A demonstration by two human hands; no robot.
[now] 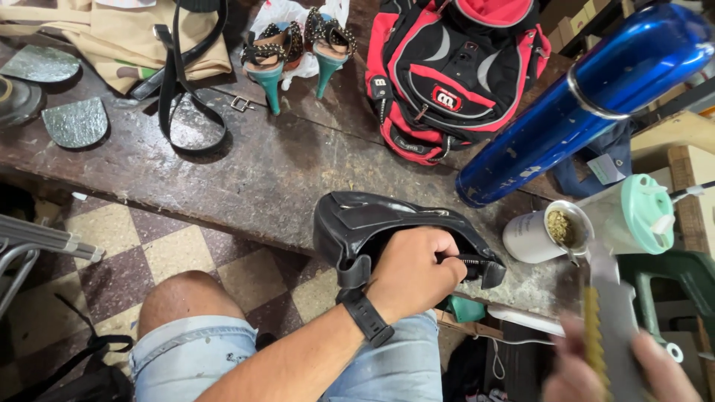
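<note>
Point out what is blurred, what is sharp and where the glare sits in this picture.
Head view: the right hand and the flat tool it holds are smeared by motion blur at the lower right; the left hand, gripping the black leather bag, is sharp; bright glare streaks the blue metal cylinder; the worn workbench is evenly lit, with soft shadows.

A black leather bag [357, 227] rests at the near edge of the worn workbench [261, 179], its curved body tilted and its open zipper side turned toward the bench's right end. A flat grey card strung with a yellow zipper strip [607, 327] stands nearly upright, off the bench's right front corner, blurred.
</note>
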